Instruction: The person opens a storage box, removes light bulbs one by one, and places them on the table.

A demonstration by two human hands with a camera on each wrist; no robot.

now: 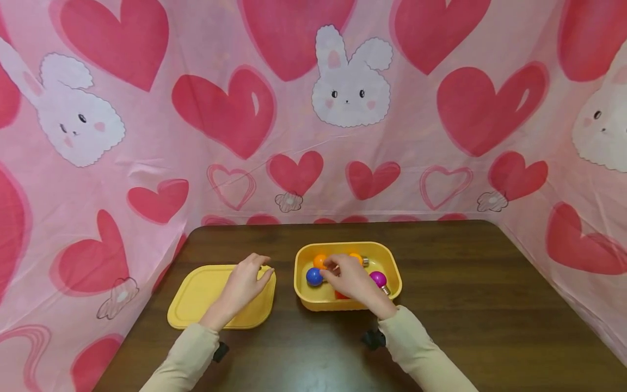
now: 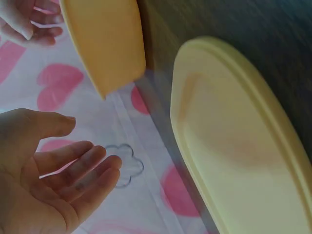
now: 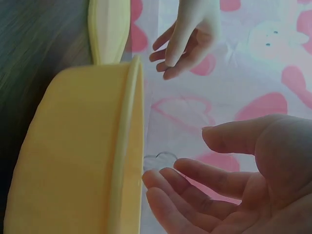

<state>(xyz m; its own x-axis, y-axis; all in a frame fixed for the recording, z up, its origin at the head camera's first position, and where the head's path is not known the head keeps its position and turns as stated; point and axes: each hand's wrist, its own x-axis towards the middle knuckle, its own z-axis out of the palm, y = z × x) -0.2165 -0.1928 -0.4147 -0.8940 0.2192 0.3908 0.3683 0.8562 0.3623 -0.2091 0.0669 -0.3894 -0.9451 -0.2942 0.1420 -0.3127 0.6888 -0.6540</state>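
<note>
A yellow plastic box [image 1: 300,298] stands on the table with several coloured bulbs in it. Among them are a blue bulb [image 1: 314,276], an orange bulb [image 1: 320,261], a second orange bulb [image 1: 356,257] and a magenta bulb [image 1: 378,279]; a red one is partly hidden under the right wrist. Over the box hovers my right hand [image 1: 350,277], fingers loosely bent and holding nothing. To the left lies a flat yellow lid [image 1: 206,294]. My left hand [image 1: 245,283] hangs above its right side, thumb and fingers apart, with nothing between them.
Both things rest on a dark brown wooden table [image 1: 465,305]. Behind it and at the sides hangs a pink cloth [image 1: 289,130] printed with hearts and rabbits. The lid and the box stand side by side with a narrow gap between them.
</note>
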